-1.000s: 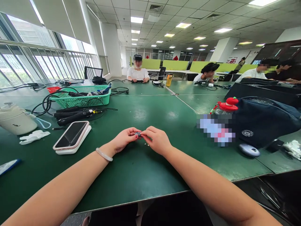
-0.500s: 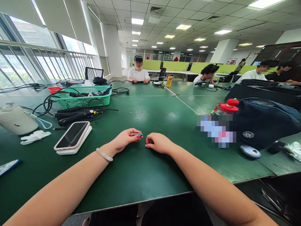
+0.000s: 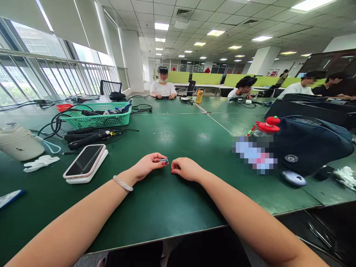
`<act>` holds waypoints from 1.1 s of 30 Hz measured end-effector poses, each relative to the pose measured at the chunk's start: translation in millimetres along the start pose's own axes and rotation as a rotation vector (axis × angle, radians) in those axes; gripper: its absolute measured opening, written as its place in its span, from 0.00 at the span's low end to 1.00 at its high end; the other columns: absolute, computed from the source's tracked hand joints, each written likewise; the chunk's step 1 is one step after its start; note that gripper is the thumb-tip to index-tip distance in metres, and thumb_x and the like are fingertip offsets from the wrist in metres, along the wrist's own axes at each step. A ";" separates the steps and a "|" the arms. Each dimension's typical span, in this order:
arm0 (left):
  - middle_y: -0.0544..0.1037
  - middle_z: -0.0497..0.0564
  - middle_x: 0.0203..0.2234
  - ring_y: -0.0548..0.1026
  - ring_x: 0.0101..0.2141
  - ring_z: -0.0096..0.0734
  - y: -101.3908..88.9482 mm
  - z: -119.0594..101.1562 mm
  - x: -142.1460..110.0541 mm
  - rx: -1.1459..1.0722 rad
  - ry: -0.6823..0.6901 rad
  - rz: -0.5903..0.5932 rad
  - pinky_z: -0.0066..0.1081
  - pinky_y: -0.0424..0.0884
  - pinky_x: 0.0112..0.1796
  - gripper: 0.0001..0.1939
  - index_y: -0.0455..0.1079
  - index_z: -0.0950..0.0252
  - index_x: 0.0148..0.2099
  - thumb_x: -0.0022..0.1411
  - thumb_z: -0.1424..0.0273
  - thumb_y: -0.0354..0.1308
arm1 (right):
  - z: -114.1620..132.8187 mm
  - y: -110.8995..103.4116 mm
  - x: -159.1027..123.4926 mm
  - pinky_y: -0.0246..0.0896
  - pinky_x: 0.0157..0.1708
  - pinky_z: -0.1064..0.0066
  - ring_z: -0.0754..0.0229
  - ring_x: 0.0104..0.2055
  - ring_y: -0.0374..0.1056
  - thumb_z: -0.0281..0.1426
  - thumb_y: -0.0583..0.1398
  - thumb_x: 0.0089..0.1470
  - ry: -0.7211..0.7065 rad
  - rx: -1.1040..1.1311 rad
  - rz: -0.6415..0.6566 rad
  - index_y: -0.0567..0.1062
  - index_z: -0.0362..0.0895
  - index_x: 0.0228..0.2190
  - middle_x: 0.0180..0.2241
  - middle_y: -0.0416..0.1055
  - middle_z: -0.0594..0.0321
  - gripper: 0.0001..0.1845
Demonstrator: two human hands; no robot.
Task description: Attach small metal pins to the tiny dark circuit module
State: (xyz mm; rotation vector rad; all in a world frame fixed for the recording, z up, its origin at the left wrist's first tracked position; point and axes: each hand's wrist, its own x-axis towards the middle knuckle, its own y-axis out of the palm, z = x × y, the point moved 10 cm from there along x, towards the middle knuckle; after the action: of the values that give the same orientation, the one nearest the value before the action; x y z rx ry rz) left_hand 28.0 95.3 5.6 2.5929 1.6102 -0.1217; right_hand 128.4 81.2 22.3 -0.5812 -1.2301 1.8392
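Two hands: left hand [image 3: 148, 165] and right hand [image 3: 186, 169] are reaching over the green counter [image 3: 155, 215], just apart.
Small dark part [image 3: 165, 161]: being pinched between the left thumb and fingers.
Right fingers [image 3: 175, 166]: curling beside it; cannot tell whether they are holding anything.
Phone [image 3: 85, 160]: lying leftward.

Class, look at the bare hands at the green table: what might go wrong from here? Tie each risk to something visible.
The left hand pinches a small dark piece with pale markings, which might slip onto the glossy dark-green table.
The curled right hand hides its underside, so any tiny item there could be knocked unseen.
A pink-edged, black-screened phone on a white slab lies near the left forearm; an outward swing might nudge it.
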 end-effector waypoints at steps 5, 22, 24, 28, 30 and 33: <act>0.78 0.53 0.33 0.74 0.37 0.30 0.1 1.4 0.4 -0.007 -0.010 0.008 0.35 0.63 0.47 0.18 0.69 0.68 0.40 0.45 0.69 0.66 | 0.8 0.9 -2.8 0.48 0.26 0.77 0.68 0.25 0.60 0.32 0.58 0.51 0.006 0.014 0.013 0.73 0.46 0.29 0.25 0.68 0.68 0.04; 0.78 0.53 0.34 0.74 0.40 0.31 2.1 0.7 -2.4 0.008 -0.015 0.035 0.33 0.63 0.48 0.20 0.69 0.67 0.45 0.49 0.68 0.64 | 6.6 -0.2 -1.9 0.54 0.34 0.76 0.66 0.33 0.63 0.23 0.54 0.50 -0.091 -0.016 -0.042 0.74 0.45 0.32 0.31 0.69 0.64 0.11; 0.77 0.53 0.35 0.74 0.40 0.31 2.2 1.1 -1.5 0.013 -0.005 0.046 0.33 0.63 0.47 0.20 0.69 0.66 0.46 0.49 0.68 0.64 | 5.6 -0.1 -2.1 0.55 0.34 0.76 0.66 0.33 0.63 0.23 0.54 0.50 -0.088 -0.025 -0.043 0.74 0.45 0.33 0.31 0.68 0.64 0.11; 0.77 0.52 0.35 0.74 0.37 0.29 3.1 1.0 -0.7 0.022 -0.001 0.051 0.32 0.64 0.46 0.19 0.69 0.66 0.46 0.50 0.68 0.63 | 5.7 0.5 -2.4 0.55 0.34 0.75 0.65 0.33 0.63 0.30 0.58 0.50 -0.073 -0.027 -0.040 0.73 0.46 0.35 0.31 0.68 0.64 0.08; 0.77 0.52 0.35 0.74 0.37 0.28 4.6 -0.3 -1.5 0.028 0.000 0.054 0.32 0.64 0.45 0.19 0.69 0.66 0.45 0.50 0.68 0.63 | 5.4 0.2 -1.9 0.55 0.34 0.74 0.64 0.34 0.63 0.33 0.59 0.49 -0.054 -0.031 -0.053 0.73 0.46 0.35 0.32 0.68 0.64 0.09; 0.77 0.53 0.35 0.73 0.37 0.28 6.1 -1.7 -2.8 0.034 -0.003 0.054 0.32 0.64 0.45 0.19 0.69 0.66 0.45 0.50 0.68 0.63 | 4.4 2.0 -0.2 0.55 0.34 0.74 0.65 0.33 0.63 0.33 0.59 0.50 -0.029 -0.048 -0.065 0.73 0.46 0.35 0.32 0.67 0.64 0.08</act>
State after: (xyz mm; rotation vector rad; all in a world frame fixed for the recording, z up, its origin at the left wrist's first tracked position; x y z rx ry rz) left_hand 32.3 90.3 7.8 2.6579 1.5496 -0.1504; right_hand 124.5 78.4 22.3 -0.5361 -1.3006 1.7743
